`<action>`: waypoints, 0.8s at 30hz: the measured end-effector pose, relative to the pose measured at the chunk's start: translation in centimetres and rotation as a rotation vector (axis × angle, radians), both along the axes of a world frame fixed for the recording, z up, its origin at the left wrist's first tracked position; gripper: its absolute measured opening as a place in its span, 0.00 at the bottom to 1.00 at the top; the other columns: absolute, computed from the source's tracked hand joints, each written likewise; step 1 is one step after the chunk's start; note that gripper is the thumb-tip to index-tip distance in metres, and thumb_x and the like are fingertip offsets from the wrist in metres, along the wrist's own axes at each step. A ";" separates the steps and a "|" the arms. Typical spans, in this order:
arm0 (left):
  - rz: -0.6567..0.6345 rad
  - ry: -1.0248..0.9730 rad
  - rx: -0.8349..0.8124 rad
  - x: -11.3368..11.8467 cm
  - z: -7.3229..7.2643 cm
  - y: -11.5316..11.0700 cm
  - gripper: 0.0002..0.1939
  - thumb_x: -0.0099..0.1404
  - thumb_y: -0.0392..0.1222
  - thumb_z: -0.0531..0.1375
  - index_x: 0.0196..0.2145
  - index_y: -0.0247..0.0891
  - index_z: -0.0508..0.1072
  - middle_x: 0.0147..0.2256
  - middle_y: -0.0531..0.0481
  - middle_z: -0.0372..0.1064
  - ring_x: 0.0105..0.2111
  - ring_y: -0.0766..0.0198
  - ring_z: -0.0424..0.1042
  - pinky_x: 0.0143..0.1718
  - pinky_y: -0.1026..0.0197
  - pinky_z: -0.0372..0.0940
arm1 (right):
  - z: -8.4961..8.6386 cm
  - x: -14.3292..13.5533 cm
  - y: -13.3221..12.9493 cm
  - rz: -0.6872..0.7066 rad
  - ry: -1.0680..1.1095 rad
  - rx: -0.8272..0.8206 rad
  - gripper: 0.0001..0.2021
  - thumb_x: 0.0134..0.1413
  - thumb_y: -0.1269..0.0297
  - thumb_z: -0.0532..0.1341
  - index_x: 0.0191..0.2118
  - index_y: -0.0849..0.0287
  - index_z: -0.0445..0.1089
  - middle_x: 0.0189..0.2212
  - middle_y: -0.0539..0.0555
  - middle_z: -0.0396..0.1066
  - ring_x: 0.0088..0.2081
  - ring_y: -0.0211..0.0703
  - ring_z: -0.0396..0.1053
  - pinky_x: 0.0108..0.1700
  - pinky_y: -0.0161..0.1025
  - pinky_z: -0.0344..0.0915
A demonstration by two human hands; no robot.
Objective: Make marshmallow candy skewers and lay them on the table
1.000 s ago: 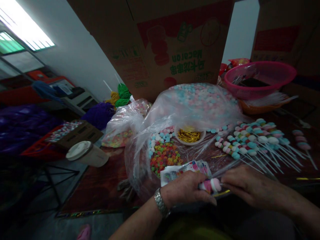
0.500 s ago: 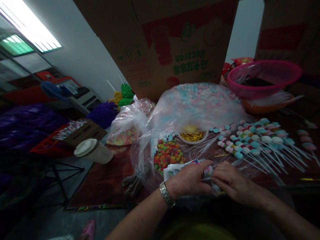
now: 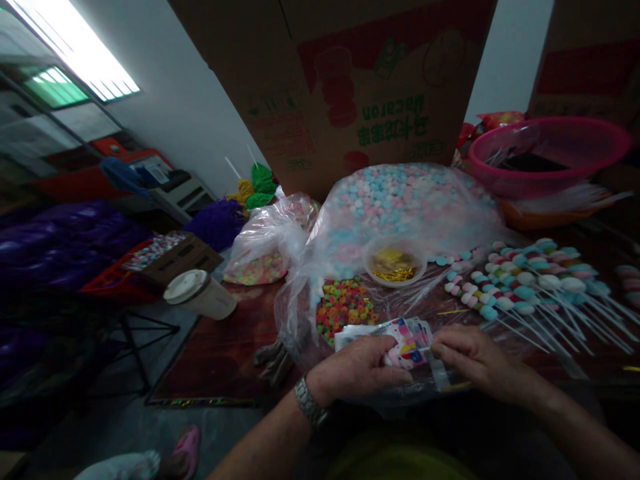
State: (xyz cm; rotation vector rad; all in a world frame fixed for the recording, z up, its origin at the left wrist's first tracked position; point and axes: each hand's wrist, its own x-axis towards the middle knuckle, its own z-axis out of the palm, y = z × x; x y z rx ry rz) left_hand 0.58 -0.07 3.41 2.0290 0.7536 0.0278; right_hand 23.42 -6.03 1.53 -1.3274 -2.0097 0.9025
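Between the fingers and thumb of my left hand (image 3: 357,367), which wears a metal watch, lies a stack of small printed plastic bags (image 3: 407,343) with a colourful pattern. My right hand (image 3: 473,357) is closed in a pinch at the right end of the bags; the fingertips are partly hidden. Just beyond is a heap of colourful ring-shaped candies (image 3: 343,308) on clear plastic. Behind it stands a round clear tub (image 3: 397,263) of gold twist ties. Several marshmallow skewers (image 3: 545,283) on white sticks lie to the right.
A big clear bag of pastel marshmallows (image 3: 400,200) fills the middle, before a tall cardboard box (image 3: 320,100). A pink basin (image 3: 547,157) is at the back right. On the left are a lidded paper cup (image 3: 203,293) and a smaller candy bag (image 3: 263,247). A pink shoe (image 3: 187,450) shows below.
My left hand has drawn slightly left and my right hand slightly right, so the gap between them is wider. More of the bags' printed pattern shows. The whole view has shifted a little.
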 end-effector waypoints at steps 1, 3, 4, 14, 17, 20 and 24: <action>0.004 0.003 0.037 0.3 -0.4 -0.3 0.17 0.62 0.53 0.55 0.37 0.36 0.70 0.28 0.53 0.67 0.27 0.66 0.63 0.27 0.67 0.57 | 0.1 -0.4 0.1 0.001 -0.025 0.026 0.19 0.62 0.58 0.49 0.22 0.60 0.61 0.20 0.48 0.60 0.25 0.37 0.58 0.29 0.34 0.54; 0.014 0.002 0.123 1.0 -0.9 -0.7 0.17 0.66 0.53 0.50 0.34 0.36 0.69 0.26 0.52 0.65 0.25 0.66 0.61 0.25 0.66 0.57 | 0.0 -0.9 0.5 -0.012 -0.027 0.037 0.19 0.62 0.58 0.49 0.22 0.60 0.63 0.20 0.48 0.62 0.26 0.38 0.59 0.30 0.35 0.55; 0.030 -0.006 0.135 1.2 -1.2 -0.9 0.18 0.67 0.52 0.48 0.32 0.36 0.69 0.25 0.53 0.64 0.24 0.66 0.61 0.25 0.66 0.57 | -0.2 -1.2 0.7 -0.030 0.011 0.019 0.19 0.61 0.57 0.50 0.23 0.60 0.64 0.21 0.49 0.62 0.27 0.38 0.60 0.30 0.35 0.55; 0.078 0.044 0.152 0.7 -2.8 -1.8 0.06 0.64 0.40 0.51 0.34 0.35 0.65 0.30 0.50 0.66 0.30 0.64 0.63 0.33 0.63 0.61 | -3.8 -5.7 0.2 -0.140 0.369 -0.227 0.14 0.57 0.56 0.54 0.29 0.60 0.67 0.23 0.49 0.66 0.26 0.38 0.63 0.28 0.34 0.60; 0.068 -0.082 -0.254 0.1 -2.4 -1.3 0.09 0.63 0.45 0.53 0.30 0.37 0.63 0.25 0.55 0.61 0.24 0.68 0.61 0.26 0.66 0.60 | -3.0 -5.9 0.2 -0.194 0.074 0.093 0.14 0.59 0.62 0.51 0.24 0.59 0.65 0.19 0.48 0.64 0.22 0.37 0.62 0.25 0.34 0.56; 0.221 -0.190 -0.595 -0.1 -1.9 -1.1 0.17 0.63 0.54 0.52 0.26 0.38 0.60 0.20 0.57 0.58 0.19 0.71 0.58 0.20 0.68 0.57 | -1.2 -5.1 0.4 -0.222 -0.188 0.522 0.12 0.60 0.68 0.51 0.28 0.60 0.67 0.22 0.53 0.68 0.26 0.40 0.65 0.31 0.37 0.59; 0.219 -0.245 -0.707 0.2 -1.6 -1.3 0.16 0.59 0.53 0.57 0.24 0.38 0.63 0.19 0.57 0.59 0.18 0.70 0.60 0.19 0.67 0.59 | 0.0 -4.4 0.6 0.166 -0.535 0.794 0.18 0.56 0.71 0.53 0.53 0.61 0.63 0.50 0.60 0.67 0.54 0.54 0.58 0.56 0.56 0.47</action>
